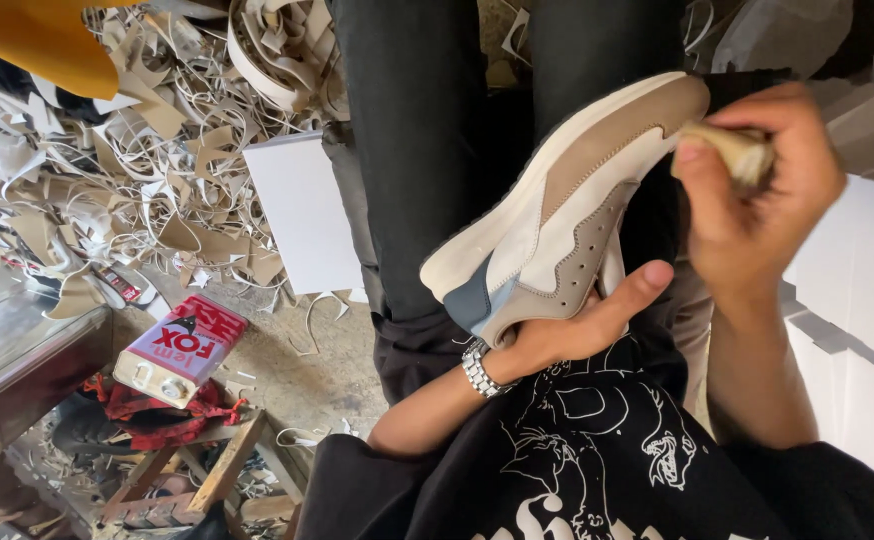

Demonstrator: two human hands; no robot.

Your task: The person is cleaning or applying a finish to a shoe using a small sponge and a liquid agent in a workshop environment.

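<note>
Up close, a shoe [567, 210] lies across the person's lap, above black trousers [417, 150] and a black printed shirt [597, 450]. It is a sneaker in cream, tan and grey, with a thick white sole facing the trousers and a blue-grey patch at the end nearest the left wrist. Its other end tilts up toward the right hand.

The left hand [582, 325] is under the shoe, fingers hidden beneath it, thumb pressed up beside its perforated grey panel; this grip is closed on the shoe. A steel watch [479, 368] sits on that wrist, just left of the shoe's blue-grey end.

The right hand [757, 190] is at the shoe's raised tan end. Its grip is closed on a small tan pad [742, 150], pinched between thumb and fingers, and the pad touches or nearly touches the shoe's end; I cannot tell which.

Left of the shoe, past the trousers, a white sheet [302, 210] lies on the floor. Farther left a heap of cream and tan offcuts [137, 160] covers the floor. Below the heap, well left of the shoe, a red and white can [182, 350] rests on red cloth [157, 410] atop a wooden frame [207, 480]. Right of the shoe, beyond the right forearm, stand white boxes [857, 280].
</note>
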